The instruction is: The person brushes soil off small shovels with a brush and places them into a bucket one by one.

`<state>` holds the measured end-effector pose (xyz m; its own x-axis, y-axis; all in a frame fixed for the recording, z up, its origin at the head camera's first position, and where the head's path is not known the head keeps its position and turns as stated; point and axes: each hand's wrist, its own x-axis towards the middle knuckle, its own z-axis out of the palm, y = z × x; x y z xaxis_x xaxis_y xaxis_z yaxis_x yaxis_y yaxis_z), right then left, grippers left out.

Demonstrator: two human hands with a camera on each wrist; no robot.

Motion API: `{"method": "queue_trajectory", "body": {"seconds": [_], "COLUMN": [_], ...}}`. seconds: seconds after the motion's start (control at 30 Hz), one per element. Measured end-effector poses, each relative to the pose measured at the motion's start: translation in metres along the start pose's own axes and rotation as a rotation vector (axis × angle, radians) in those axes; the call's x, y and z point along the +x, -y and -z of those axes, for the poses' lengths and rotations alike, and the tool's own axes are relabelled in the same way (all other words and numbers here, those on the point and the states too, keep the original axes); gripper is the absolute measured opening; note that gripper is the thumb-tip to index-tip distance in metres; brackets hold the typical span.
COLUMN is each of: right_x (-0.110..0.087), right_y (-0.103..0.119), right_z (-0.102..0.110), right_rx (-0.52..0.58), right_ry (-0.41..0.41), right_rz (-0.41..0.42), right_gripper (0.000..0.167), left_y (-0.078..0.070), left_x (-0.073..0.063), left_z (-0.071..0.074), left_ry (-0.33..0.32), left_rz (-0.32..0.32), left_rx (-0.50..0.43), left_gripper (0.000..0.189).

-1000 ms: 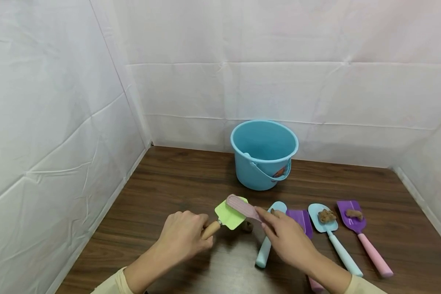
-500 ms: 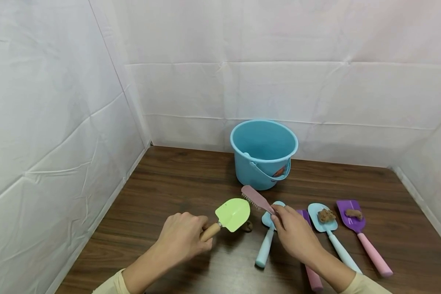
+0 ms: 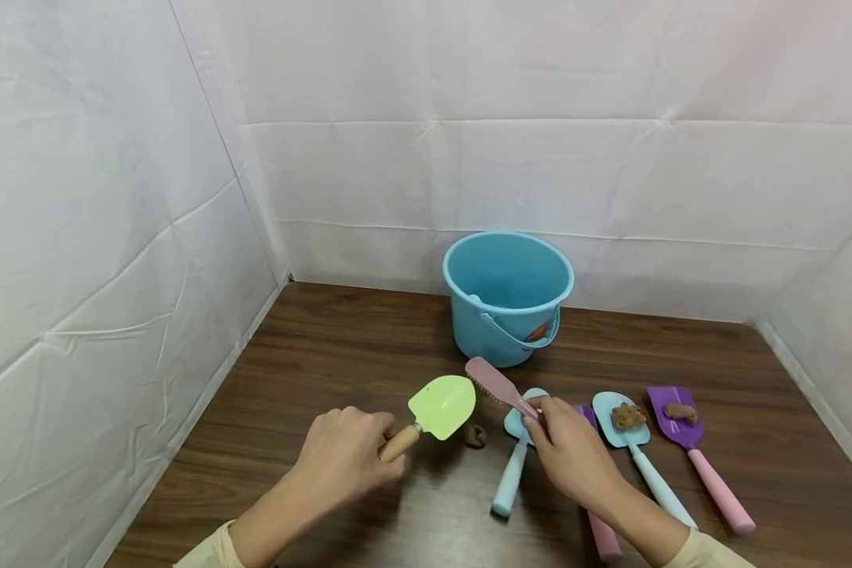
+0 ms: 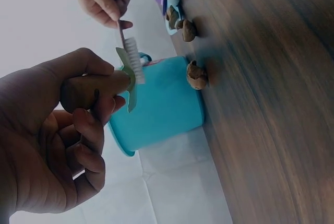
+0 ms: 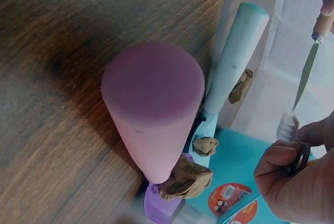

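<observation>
My left hand (image 3: 348,454) grips the wooden handle of a small trowel (image 3: 443,406), whose bare lime-green blade tilts up above the table. My right hand (image 3: 575,450) pinches a pink brush (image 3: 493,380) by its handle, bristles facing down, its head just right of the blade. In the left wrist view, the white bristles (image 4: 134,59) overlap the blade's edge. On the wood below lies a crumpled brown lump (image 3: 475,436). A light blue scoop (image 3: 510,483) rests beside it, its head partly hidden by my right hand.
A blue bucket (image 3: 493,335) stands at the back. On the right lie a purple scoop with a pink handle (image 3: 605,538), partly under my right forearm, and a light blue scoop (image 3: 663,489) and another purple scoop (image 3: 674,430), each bearing a brown lump. White cloth walls (image 3: 355,173) surround the table.
The brush has moved right, off the trowel's blade, and turned bristles down. The trowel has shifted slightly left, so the brown lump on the table shows more fully.
</observation>
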<state>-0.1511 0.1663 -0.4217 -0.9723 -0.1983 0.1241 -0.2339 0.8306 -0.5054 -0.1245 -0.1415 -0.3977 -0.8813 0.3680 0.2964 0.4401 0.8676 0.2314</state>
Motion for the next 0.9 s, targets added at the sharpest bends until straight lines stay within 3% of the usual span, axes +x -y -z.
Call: {"method": "queue_trajectory", "body": {"seconds": [0.37, 0.67, 0.9], "right_x": [-0.003, -0.011, -0.024], "right_y": [0.000, 0.008, 0.029], "right_z": [0.002, -0.010, -0.019], "right_rx": [0.088, -0.064, -0.021], "right_ry": [0.060, 0.124, 0.078], "right_rz": [-0.001, 0.097, 0.229], "right_gripper": [0.019, 0.031, 0.014], "left_y": [-0.002, -0.003, -0.006], "left_x": [0.002, 0.007, 0.013], "left_z": [0.009, 0.017, 0.017], "left_ry": [-0.025, -0.048, -0.021], "left_rz": [0.044, 0.080, 0.076], "left_rx": [0.011, 0.000, -0.014], "left_gripper": [0.019, 0.022, 0.017]}}
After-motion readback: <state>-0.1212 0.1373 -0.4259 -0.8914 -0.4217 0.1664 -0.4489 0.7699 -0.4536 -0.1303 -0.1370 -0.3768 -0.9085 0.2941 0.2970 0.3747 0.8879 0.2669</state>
